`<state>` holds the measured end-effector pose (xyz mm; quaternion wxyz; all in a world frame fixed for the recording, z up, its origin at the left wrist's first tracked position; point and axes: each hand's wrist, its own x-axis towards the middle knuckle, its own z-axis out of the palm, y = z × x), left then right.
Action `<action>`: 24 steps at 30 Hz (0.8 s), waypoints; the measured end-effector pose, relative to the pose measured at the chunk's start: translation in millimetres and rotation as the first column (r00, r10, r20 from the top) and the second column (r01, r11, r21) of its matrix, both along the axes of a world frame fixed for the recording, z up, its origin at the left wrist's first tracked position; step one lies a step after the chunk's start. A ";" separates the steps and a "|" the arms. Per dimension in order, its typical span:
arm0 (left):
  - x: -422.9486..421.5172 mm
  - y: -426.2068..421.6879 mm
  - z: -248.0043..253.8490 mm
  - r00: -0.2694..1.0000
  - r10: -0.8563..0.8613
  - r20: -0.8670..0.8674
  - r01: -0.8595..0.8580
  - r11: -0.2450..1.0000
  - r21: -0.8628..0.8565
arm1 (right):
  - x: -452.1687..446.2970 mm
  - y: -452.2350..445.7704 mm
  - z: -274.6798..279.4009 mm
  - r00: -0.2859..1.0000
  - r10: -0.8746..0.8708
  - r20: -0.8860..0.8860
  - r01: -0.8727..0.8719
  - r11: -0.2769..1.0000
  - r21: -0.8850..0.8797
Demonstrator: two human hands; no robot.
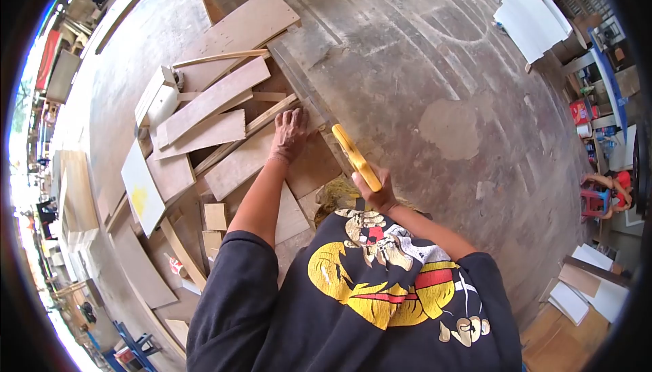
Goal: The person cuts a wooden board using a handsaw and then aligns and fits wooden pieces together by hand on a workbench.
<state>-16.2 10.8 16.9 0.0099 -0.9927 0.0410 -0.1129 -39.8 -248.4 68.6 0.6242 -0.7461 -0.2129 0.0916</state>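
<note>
My right hand (382,194) is closed round the yellow handle of a hand saw (350,151). The grey blade runs forward and left from the handle, beside the ends of the wood pieces. My left hand (290,131) presses down on a narrow wooden strip (261,120), its fingers curled over the strip near the end by the blade. Under my left forearm lies a light plywood board (238,167). Whether the saw teeth touch the strip, I cannot tell.
Plywood offcuts (214,100) lie piled ahead and to the left, with a white board (143,188) among them. Concrete floor (407,52) spreads to the right. White panels (533,22) stand at the far right. A person in red (621,188) is at the right edge.
</note>
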 end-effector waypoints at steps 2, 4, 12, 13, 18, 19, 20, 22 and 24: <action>0.5 4.5 -2.7 0.999 -0.026 0.036 0.025 1.000 0.010 | 1.8 7.1 12.6 0.999 -0.039 0.029 0.038 0.999 0.031; -1.5 1.2 0.0 1.000 -0.010 0.005 0.010 1.000 -0.009 | 4.3 6.8 33.1 0.832 0.025 -0.555 0.130 0.962 0.238; -0.7 2.9 1.0 0.998 -0.038 0.040 0.038 0.999 0.001 | -4.5 -22.5 82.9 0.981 -0.007 0.195 0.021 0.997 -0.071; -0.6 3.5 0.1 0.999 -0.034 0.039 0.033 0.999 0.003 | -8.4 -25.4 86.5 0.994 -0.007 0.113 0.010 1.000 -0.024; -1.8 3.1 -0.3 0.999 -0.017 0.028 0.016 1.000 0.021 | -9.3 -23.1 84.4 0.992 -0.030 0.122 0.034 0.999 -0.029; -0.9 4.0 -1.1 0.999 -0.023 0.033 0.022 1.000 0.016 | -6.9 -22.1 82.1 0.985 -0.035 0.170 0.044 0.998 -0.048; 0.6 4.1 -2.1 0.999 -0.029 0.039 0.029 1.000 0.010 | -5.4 -22.1 80.6 0.975 -0.041 0.219 0.057 0.996 -0.068; 1.1 3.7 -2.2 0.998 -0.034 0.043 0.034 0.999 0.011 | -7.5 -19.5 80.5 0.985 -0.045 0.168 0.055 0.997 -0.051; 0.8 4.2 -0.2 0.998 -0.034 0.045 0.033 0.999 0.012 | -7.9 -17.4 78.6 0.993 -0.044 0.113 0.048 0.998 -0.032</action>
